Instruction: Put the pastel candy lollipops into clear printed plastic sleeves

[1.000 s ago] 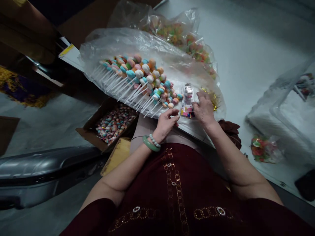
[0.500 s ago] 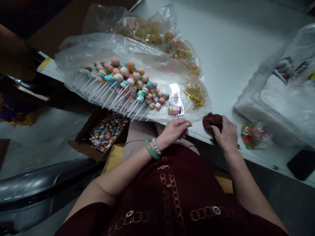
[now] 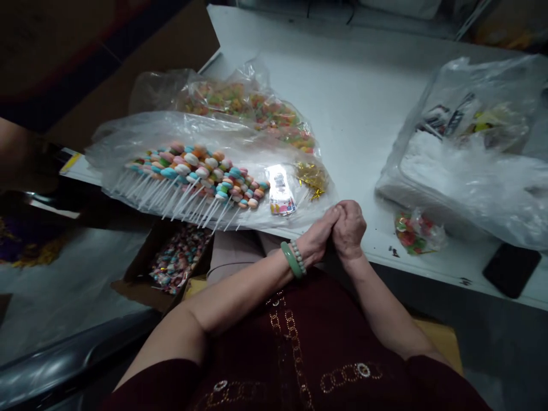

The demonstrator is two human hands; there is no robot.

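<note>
My left hand (image 3: 317, 237) and my right hand (image 3: 351, 227) are pressed together at the near edge of the white table (image 3: 363, 97), fingers curled shut against each other. Whatever lies between them is hidden. A green bangle (image 3: 290, 261) and a bead bracelet ring my left wrist. Just beyond the hands, on a clear plastic sheet (image 3: 128, 131), lie a small printed packet (image 3: 280, 197), a heap of gold twist ties (image 3: 313, 177) and several pastel lollipops on white sticks (image 3: 201, 174).
A clear bag of mixed sweets (image 3: 252, 111) lies behind the lollipops. A small bag of red and green sweets (image 3: 413, 231), a large plastic bag with white contents (image 3: 466, 165) and a black phone (image 3: 511, 269) sit on the right. An open carton of wrapped sweets (image 3: 180, 262) stands below the table.
My right hand left the packet, went to a dark red bundle at the table edge, then joined my left hand. The bundle is no longer visible. The view tilted up.
</note>
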